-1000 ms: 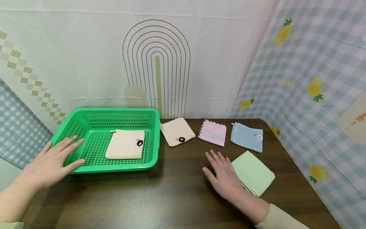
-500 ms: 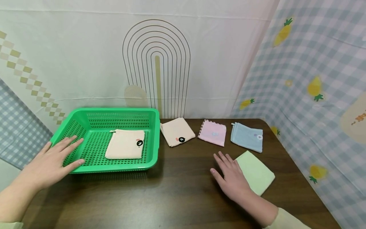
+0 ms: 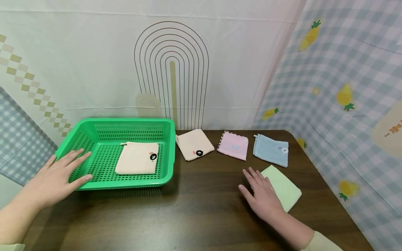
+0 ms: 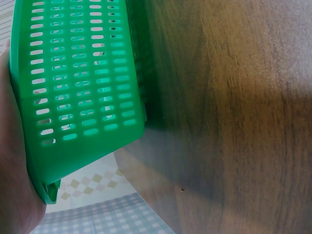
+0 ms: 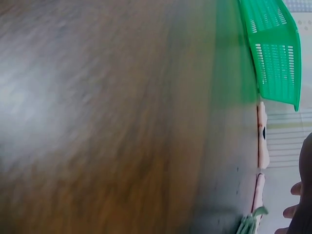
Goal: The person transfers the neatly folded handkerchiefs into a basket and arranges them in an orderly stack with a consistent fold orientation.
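Note:
My left hand point(image 3: 58, 177) lies with fingers extended over the left front corner of a green plastic basket point(image 3: 125, 182). In the left wrist view the hand point(image 4: 14, 165) touches the basket's rim point(image 4: 17, 73). Inside the basket is a folded cream towel point(image 3: 136, 160) with a black round motif. My right hand point(image 3: 263, 193), fingers extended, is over the left part of a folded light green towel point(image 3: 285, 190) and hides that part. Whether it touches the towel cannot be told. Nothing is gripped by either hand.
Along the back of the dark wooden table point(image 3: 188, 216) lie a second cream towel point(image 3: 194, 143), a pink towel point(image 3: 233, 146) with a checked edge, and a blue towel point(image 3: 271, 150). A white patterned curtain point(image 3: 235, 62) hangs behind, a checked one point(image 3: 339, 104) at the right.
My right hand has moved to the right and slightly toward me, further over the green towel. My left hand, the basket and the towels have stayed in place.

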Action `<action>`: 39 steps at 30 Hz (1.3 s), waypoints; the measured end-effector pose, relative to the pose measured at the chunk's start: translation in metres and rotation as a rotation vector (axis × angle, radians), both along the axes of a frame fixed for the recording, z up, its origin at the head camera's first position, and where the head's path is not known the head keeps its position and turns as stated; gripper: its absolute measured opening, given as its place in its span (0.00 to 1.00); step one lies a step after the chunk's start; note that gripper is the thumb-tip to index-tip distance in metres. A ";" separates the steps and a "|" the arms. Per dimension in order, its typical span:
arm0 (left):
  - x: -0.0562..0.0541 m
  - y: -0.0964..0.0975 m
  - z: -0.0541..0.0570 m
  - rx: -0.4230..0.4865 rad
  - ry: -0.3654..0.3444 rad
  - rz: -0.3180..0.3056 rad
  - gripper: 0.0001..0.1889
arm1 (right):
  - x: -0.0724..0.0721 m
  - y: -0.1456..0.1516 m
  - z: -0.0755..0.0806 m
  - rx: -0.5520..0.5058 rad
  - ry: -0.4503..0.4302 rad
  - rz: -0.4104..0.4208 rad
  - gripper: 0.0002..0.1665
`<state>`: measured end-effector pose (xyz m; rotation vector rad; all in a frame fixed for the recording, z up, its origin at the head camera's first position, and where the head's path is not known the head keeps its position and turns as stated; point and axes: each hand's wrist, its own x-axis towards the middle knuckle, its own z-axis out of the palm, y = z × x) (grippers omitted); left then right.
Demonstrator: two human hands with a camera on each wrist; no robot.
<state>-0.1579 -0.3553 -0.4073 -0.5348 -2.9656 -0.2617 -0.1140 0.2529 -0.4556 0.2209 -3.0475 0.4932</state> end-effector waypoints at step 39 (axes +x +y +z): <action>0.000 0.000 0.001 0.008 0.015 -0.004 0.43 | 0.003 0.066 0.006 0.062 0.001 -0.112 0.40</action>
